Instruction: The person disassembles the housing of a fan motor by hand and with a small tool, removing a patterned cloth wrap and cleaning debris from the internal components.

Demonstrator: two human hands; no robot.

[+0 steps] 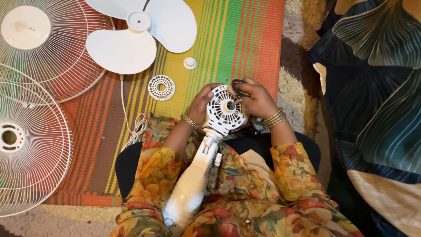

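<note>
Left to right, I see wire guards point(30, 145), blade point(140, 33) and small vent disc point(161, 87) parked on the striped mat point(245, 39), apparently kept off the work. Left hand point(201, 105) wraps the fan motor head point(224, 112), steadying it over the lap. Right hand point(258, 100) pinches a dark part point(239, 87) at its rim. Head faces up; stem's long axis runs toward me.

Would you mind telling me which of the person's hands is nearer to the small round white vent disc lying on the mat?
Left. The left hand grips the fan motor head on the side facing the vent disc; the right hand is on the head's far side.
</note>
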